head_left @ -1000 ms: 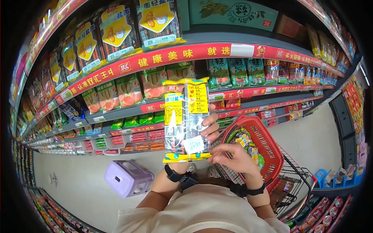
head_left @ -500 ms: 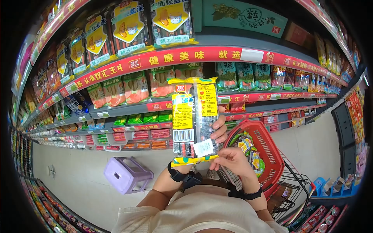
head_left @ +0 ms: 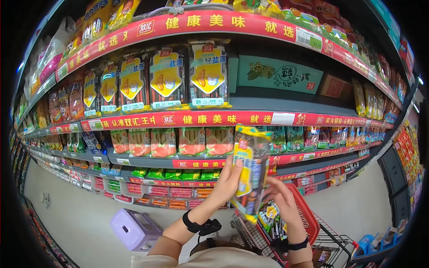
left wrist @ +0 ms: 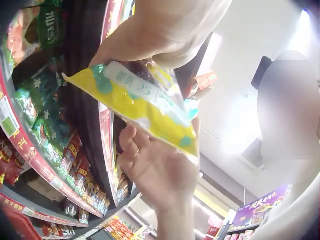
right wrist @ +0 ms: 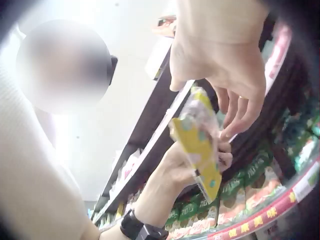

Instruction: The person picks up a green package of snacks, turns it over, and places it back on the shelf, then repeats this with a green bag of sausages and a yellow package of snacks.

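Centre right of the head view, the left hand (head_left: pixel 227 178) grips the yellow sausage pack (head_left: pixel 250 172) by its edge, which keeps it upright above the red shopping basket (head_left: pixel 310 219). The right hand (head_left: pixel 282 201), fingers loose and holding nothing, rests at the pack's far side, seemingly to steady it.

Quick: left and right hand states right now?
Left hand: grips the yellow-labelled clear plastic sausage pack.
Right hand: open, fingers beside the pack; contact cannot be told.
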Demonstrator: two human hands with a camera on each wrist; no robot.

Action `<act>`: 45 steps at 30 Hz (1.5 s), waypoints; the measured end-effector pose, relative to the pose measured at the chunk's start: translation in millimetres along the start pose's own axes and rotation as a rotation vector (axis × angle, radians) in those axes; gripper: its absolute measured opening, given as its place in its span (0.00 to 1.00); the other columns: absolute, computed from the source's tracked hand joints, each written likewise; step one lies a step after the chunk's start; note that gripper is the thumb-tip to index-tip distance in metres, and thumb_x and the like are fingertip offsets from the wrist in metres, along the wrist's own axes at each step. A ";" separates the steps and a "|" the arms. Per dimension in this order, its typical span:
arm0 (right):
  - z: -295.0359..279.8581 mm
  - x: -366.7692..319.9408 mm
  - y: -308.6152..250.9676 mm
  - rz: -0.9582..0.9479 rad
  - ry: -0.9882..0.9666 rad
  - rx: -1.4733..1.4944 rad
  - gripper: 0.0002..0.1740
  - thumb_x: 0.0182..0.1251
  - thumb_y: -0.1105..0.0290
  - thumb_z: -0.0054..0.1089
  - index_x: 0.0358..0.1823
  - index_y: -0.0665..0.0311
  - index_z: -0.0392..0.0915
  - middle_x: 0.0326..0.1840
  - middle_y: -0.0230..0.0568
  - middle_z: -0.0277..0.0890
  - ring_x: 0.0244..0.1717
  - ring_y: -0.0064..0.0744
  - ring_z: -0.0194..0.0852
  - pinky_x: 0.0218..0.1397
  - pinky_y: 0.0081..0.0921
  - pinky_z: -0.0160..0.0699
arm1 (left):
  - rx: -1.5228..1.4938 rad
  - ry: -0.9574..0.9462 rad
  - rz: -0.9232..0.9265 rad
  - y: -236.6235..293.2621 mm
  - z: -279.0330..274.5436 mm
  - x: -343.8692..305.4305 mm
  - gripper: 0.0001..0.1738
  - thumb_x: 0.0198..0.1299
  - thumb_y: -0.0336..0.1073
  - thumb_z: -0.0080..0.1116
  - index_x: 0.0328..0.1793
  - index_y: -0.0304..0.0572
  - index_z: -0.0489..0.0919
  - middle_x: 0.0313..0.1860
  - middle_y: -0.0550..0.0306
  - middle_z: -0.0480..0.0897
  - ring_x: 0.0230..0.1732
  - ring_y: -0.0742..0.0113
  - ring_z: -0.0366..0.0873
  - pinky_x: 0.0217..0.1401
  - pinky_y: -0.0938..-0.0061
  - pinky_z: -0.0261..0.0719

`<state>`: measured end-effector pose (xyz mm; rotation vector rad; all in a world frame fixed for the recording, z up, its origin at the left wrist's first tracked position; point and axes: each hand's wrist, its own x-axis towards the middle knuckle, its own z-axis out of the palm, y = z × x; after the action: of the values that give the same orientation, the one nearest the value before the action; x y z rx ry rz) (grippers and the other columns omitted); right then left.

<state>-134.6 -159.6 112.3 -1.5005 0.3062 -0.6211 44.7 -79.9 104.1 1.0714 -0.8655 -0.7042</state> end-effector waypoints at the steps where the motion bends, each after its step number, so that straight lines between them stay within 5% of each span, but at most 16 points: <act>1: 8.8 4.8 -10.7 -0.096 0.018 -0.023 0.26 0.64 0.69 0.58 0.61 0.70 0.63 0.48 0.43 0.77 0.44 0.25 0.75 0.44 0.23 0.76 | -0.037 -0.039 -0.017 12.9 4.4 3.7 0.26 0.72 0.41 0.40 0.68 0.33 0.54 0.54 0.51 0.71 0.54 0.70 0.68 0.57 0.75 0.67; 3: 11.2 19.0 -23.7 -0.205 0.039 -0.049 0.30 0.63 0.68 0.60 0.63 0.70 0.59 0.49 0.43 0.76 0.44 0.27 0.75 0.46 0.23 0.76 | -0.027 -0.079 0.041 24.4 12.9 11.7 0.30 0.70 0.38 0.44 0.71 0.33 0.48 0.56 0.49 0.69 0.54 0.68 0.69 0.57 0.75 0.67; 5: 6.4 36.0 -33.9 -0.081 0.062 -0.418 0.32 0.59 0.69 0.64 0.60 0.70 0.58 0.51 0.43 0.74 0.47 0.27 0.74 0.47 0.23 0.74 | -0.017 -0.123 0.104 36.5 12.8 23.8 0.35 0.68 0.35 0.47 0.73 0.33 0.43 0.57 0.47 0.67 0.55 0.66 0.69 0.58 0.75 0.67; 8: -4.3 65.4 -57.9 -0.023 0.040 -0.026 0.24 0.62 0.74 0.59 0.58 0.70 0.62 0.49 0.36 0.74 0.45 0.18 0.71 0.46 0.19 0.73 | 0.016 -0.253 0.022 63.5 -2.0 42.5 0.45 0.64 0.26 0.50 0.76 0.40 0.32 0.66 0.41 0.59 0.64 0.60 0.64 0.62 0.71 0.66; 12: -24.0 121.2 -88.3 -0.015 -0.068 0.153 0.23 0.64 0.71 0.58 0.59 0.69 0.65 0.50 0.34 0.74 0.45 0.18 0.71 0.49 0.19 0.71 | 0.051 -0.287 0.131 107.3 -7.0 75.1 0.50 0.60 0.26 0.56 0.77 0.48 0.32 0.70 0.36 0.56 0.55 0.65 0.72 0.55 0.72 0.74; 15: -20.0 165.3 -111.3 -0.136 -0.076 0.069 0.22 0.64 0.71 0.59 0.57 0.66 0.65 0.47 0.32 0.74 0.44 0.17 0.70 0.46 0.18 0.72 | 0.479 -0.163 0.510 117.9 -8.3 104.7 0.40 0.60 0.27 0.56 0.75 0.44 0.48 0.69 0.38 0.59 0.61 0.57 0.70 0.59 0.66 0.73; 16: -22.2 180.2 -114.1 -0.152 -0.083 0.032 0.21 0.64 0.71 0.59 0.56 0.66 0.65 0.46 0.32 0.73 0.43 0.17 0.71 0.46 0.18 0.72 | 0.560 -0.107 0.537 123.0 -8.5 111.4 0.34 0.59 0.27 0.55 0.71 0.41 0.57 0.68 0.39 0.62 0.66 0.47 0.65 0.64 0.60 0.67; 19: -21.8 217.8 -122.6 -0.167 -0.071 -0.076 0.18 0.64 0.72 0.59 0.53 0.64 0.66 0.44 0.31 0.73 0.42 0.18 0.71 0.44 0.19 0.72 | 0.928 0.109 0.870 116.9 -18.9 143.8 0.32 0.57 0.28 0.56 0.69 0.41 0.60 0.65 0.42 0.66 0.66 0.44 0.63 0.66 0.58 0.60; 23: -24.5 263.6 -103.5 -0.226 -0.157 -0.065 0.24 0.64 0.73 0.58 0.59 0.67 0.62 0.51 0.35 0.72 0.48 0.22 0.70 0.49 0.20 0.70 | 1.264 0.336 0.903 112.5 -24.4 156.1 0.32 0.55 0.32 0.59 0.66 0.43 0.62 0.60 0.48 0.70 0.63 0.46 0.56 0.65 0.52 0.51; 28: -18.8 250.6 -103.3 -0.111 -0.118 -0.220 0.24 0.64 0.71 0.58 0.59 0.69 0.64 0.45 0.36 0.74 0.41 0.20 0.69 0.46 0.20 0.69 | 1.444 0.408 0.827 96.8 -35.1 155.2 0.34 0.53 0.39 0.62 0.66 0.45 0.63 0.71 0.50 0.58 0.70 0.41 0.48 0.68 0.39 0.41; 34: -29.4 259.6 -96.0 -0.127 -0.132 -0.389 0.23 0.64 0.68 0.59 0.56 0.72 0.68 0.43 0.40 0.76 0.41 0.22 0.71 0.46 0.23 0.71 | 1.594 0.352 0.819 94.7 -35.9 160.5 0.32 0.55 0.41 0.56 0.67 0.47 0.64 0.71 0.57 0.59 0.73 0.48 0.48 0.71 0.38 0.39; 36: -35.2 263.9 -87.8 -0.142 -0.211 -0.420 0.30 0.64 0.66 0.59 0.63 0.72 0.59 0.49 0.41 0.74 0.44 0.22 0.72 0.49 0.23 0.71 | 1.611 0.360 0.804 93.5 -34.6 158.2 0.31 0.56 0.40 0.52 0.68 0.46 0.63 0.71 0.55 0.60 0.73 0.48 0.47 0.71 0.38 0.38; 39: -37.2 269.3 -79.6 -0.165 -0.064 -0.615 0.33 0.63 0.63 0.60 0.63 0.73 0.58 0.48 0.41 0.74 0.44 0.22 0.72 0.49 0.23 0.72 | 1.628 0.377 0.814 92.5 -33.8 158.7 0.32 0.55 0.41 0.53 0.67 0.45 0.63 0.71 0.55 0.60 0.73 0.47 0.48 0.71 0.38 0.38; 41: -28.9 255.8 -82.3 -0.166 0.022 -0.661 0.36 0.61 0.60 0.63 0.64 0.72 0.58 0.49 0.48 0.73 0.48 0.32 0.73 0.52 0.27 0.71 | 1.636 0.367 0.823 90.0 -34.6 160.2 0.31 0.55 0.41 0.53 0.66 0.44 0.63 0.70 0.54 0.61 0.72 0.47 0.49 0.71 0.39 0.38; 43: -25.2 241.3 -78.5 -0.465 0.389 -1.045 0.38 0.54 0.56 0.67 0.57 0.76 0.61 0.44 0.56 0.72 0.49 0.50 0.71 0.54 0.40 0.67 | 1.568 0.371 0.867 90.3 -36.1 158.7 0.31 0.55 0.39 0.55 0.66 0.44 0.64 0.68 0.52 0.62 0.71 0.47 0.51 0.72 0.40 0.38; 45: -28.9 215.9 -77.3 -0.837 0.475 -0.909 0.32 0.56 0.63 0.63 0.58 0.70 0.62 0.52 0.53 0.69 0.54 0.52 0.66 0.58 0.40 0.64 | 1.380 0.333 1.045 90.6 -37.0 150.0 0.30 0.49 0.31 0.59 0.62 0.44 0.67 0.64 0.51 0.66 0.69 0.46 0.55 0.72 0.43 0.39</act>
<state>9.4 -300.3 225.9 -2.3577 0.3341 -1.6738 157.5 -158.6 218.7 1.5622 -1.4339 1.1098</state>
